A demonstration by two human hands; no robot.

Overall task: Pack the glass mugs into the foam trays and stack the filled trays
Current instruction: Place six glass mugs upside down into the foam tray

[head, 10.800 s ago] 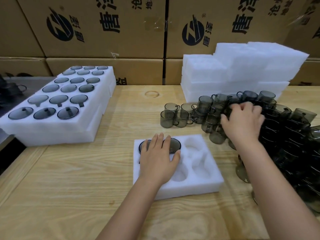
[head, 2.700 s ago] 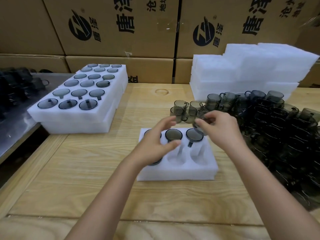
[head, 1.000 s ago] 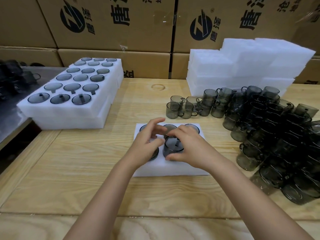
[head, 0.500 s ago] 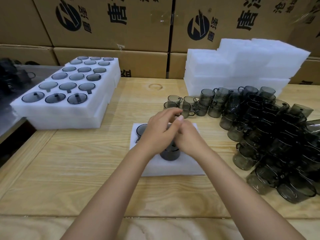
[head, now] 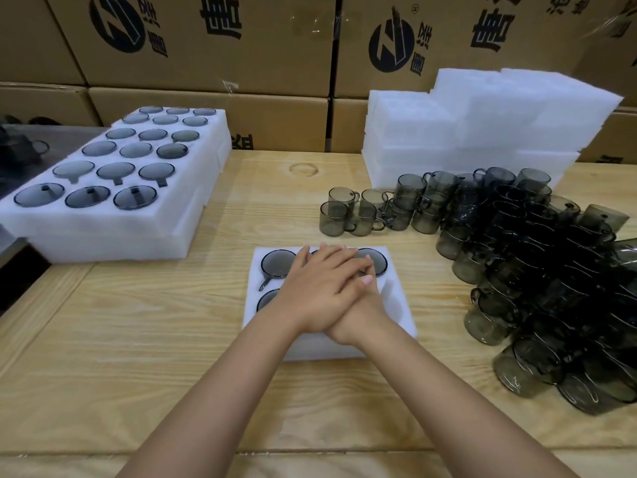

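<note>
Left hand (head: 320, 291) lies flat on top of right hand (head: 360, 320), both pressing down on the middle of the small foam tray (head: 396, 315). Left fingers (head: 332, 262) are straight and hold nothing. The right-hand fingers that show also look straight, nothing gripped. Seated mugs: one just left of the fingertips (head: 277, 263), one just right of them (head: 375, 262), one beside the left wrist, half covered (head: 267, 300). Loose mugs (head: 534, 257) are heaped well to the right of the fingers, and the filled trays (head: 113, 219) are stacked well to the left. Risks: pushing on a mug that sits crooked, with its handle out of its slot, could chip the glass or tear the foam. Uneven pressure could tip the tray or slide it on the wooden table (head: 138, 357). Hidden: whatever is under the palms, so I cannot tell whether a mug is there or fully down. Most of the right hand is covered. Pocket by the right wrist is unclear, filled or not. The dark heap blurs, so there is no telling single mugs apart.
</note>
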